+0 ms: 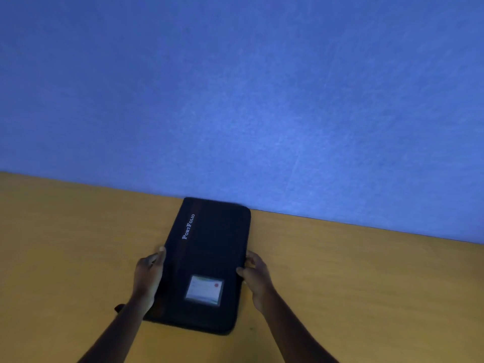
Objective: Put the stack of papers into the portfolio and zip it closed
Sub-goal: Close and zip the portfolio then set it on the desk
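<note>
Both the left hand (149, 275) and right hand (255, 273) clamp the closed black fabric portfolio (207, 260) by its long edges (no papers visible), so a careless lift risks sliding it across the yellow-brown tabletop (366, 284).

Black portfolio (209, 258), yellow table (340, 271), blue wall (235, 87)

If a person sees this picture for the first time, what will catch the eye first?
First, the closed black fabric portfolio lying flat on the yellow-brown wooden table, its far end against the blue wall. Next, the two hands: left hand and right hand grip its long sides. A white card window sits near its front.
</note>
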A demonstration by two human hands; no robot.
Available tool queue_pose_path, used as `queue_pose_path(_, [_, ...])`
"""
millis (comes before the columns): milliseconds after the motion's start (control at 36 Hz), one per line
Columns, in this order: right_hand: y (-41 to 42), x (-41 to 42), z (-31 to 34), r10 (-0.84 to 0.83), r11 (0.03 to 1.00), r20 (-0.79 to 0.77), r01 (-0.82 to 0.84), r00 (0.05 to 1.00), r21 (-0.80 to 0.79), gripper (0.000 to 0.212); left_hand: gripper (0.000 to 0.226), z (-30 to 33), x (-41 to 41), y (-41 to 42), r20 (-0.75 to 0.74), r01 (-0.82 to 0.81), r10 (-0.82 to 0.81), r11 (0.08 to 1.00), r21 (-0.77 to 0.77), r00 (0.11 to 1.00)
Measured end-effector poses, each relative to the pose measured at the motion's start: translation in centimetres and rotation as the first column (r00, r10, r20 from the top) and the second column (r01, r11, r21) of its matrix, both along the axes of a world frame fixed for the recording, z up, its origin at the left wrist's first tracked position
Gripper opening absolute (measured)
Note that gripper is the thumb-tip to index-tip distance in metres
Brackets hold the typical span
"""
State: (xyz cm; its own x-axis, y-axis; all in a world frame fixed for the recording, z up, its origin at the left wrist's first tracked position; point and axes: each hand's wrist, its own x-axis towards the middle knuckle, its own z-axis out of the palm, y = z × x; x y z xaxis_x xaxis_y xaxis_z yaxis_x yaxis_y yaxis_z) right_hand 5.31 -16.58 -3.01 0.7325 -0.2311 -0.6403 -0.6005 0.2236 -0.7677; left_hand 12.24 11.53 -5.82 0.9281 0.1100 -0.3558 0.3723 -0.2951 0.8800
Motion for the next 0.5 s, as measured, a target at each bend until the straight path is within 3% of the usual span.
queue_pose_path(111, [0.4, 0.7, -0.3, 0.003, 1.0, 0.002, -0.003, 1.0, 0.004, 0.054, 0.046, -0.5, 0.9, 0.0, 0.022, 0.01, -0.011, 0.999, 0.04, 1.0])
queue_pose_path(250, [0.5, 1.2, -0.6, 0.009, 1.0, 0.002, -0.009, 1.0, 0.008, 0.048, 0.053, -1.2, 1.3, 0.3, 0.001, 0.019, -0.019, 0.995, 0.094, 1.0])
queue_pose_path(361, [0.5, 1.3, -0.9, 0.021, 1.0, 0.013, -0.021, 1.0, 0.001, 0.046, 0.04, -1.1, 1.3, 0.3, 0.003, 0.019, -0.019, 0.995, 0.093, 1.0])
queue_pose_path(500, [0.5, 1.5, -1.7, 0.03, 0.999, 0.041, -0.029, 0.999, -0.023, 0.046, 0.062, -0.5, 1.3, 0.1, 0.007, 0.042, -0.044, 0.99, 0.137, 0.999])
